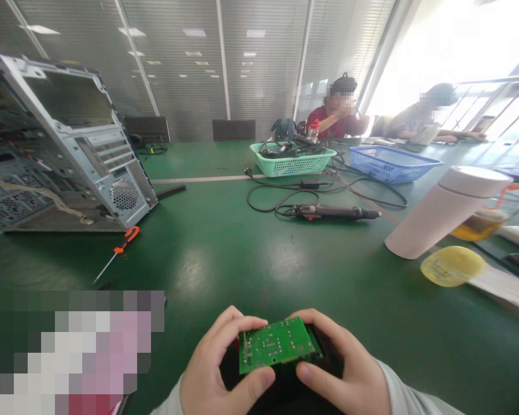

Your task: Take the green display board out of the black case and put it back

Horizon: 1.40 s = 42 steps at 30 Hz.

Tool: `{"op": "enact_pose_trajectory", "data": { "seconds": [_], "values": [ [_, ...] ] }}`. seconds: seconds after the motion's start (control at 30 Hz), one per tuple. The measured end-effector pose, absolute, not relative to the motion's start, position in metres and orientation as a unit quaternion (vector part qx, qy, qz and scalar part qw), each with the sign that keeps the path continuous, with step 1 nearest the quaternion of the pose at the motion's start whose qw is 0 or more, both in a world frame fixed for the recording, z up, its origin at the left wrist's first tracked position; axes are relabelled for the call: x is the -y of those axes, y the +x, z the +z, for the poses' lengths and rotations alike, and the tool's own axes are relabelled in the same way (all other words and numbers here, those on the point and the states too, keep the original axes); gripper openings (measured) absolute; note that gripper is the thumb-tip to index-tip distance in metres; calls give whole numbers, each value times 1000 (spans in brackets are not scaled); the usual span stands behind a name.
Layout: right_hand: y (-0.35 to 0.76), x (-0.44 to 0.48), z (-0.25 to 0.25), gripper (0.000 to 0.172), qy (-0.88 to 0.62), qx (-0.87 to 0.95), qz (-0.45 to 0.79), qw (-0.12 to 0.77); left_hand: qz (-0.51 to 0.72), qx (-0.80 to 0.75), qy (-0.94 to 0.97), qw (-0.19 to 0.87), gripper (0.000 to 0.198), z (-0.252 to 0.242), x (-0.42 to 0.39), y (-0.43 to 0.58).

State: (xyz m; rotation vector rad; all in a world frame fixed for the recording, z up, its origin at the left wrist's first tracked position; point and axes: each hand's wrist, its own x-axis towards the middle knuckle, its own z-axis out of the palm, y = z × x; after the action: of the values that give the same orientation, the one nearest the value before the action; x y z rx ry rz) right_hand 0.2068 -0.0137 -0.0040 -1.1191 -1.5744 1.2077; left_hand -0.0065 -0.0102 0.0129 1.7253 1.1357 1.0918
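Note:
My left hand (216, 369) and my right hand (341, 369) grip a green printed circuit board (277, 344) at its two ends, close above the green table (216, 259). Both thumbs press on the board's near edge. A black unit (285, 383) sits directly under the board, and the hands partly cover it, so its shape is hidden. Light grey sleeves show at both wrists.
An open computer case (69, 150) lies at left, by an orange-handled screwdriver (121, 248). Ahead are an electric screwdriver (333, 212) with cables, a mint basket (292, 160) and a blue basket (393, 164). A white flask (447, 212) stands right. Two seated people are at the far end.

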Motion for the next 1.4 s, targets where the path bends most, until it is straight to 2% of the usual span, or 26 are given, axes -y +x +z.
{"op": "enact_pose_trajectory", "data": {
  "seconds": [0.23,0.6,0.9,1.17,1.4],
  "values": [
    [204,11,5,32,-437,632,503,396,435,-450,674,393,31,13,10,-6],
    [205,11,0,38,-449,631,493,397,435,-469,658,396,25,15,11,-5],
    [199,9,2,44,-390,623,525,429,461,-542,540,449,20,14,7,-3],
    [203,9,6,36,-414,635,508,409,400,-542,526,520,24,11,-3,-12],
    [204,9,11,35,-434,635,503,396,373,-549,557,499,27,6,-3,-14]
  ]
}}
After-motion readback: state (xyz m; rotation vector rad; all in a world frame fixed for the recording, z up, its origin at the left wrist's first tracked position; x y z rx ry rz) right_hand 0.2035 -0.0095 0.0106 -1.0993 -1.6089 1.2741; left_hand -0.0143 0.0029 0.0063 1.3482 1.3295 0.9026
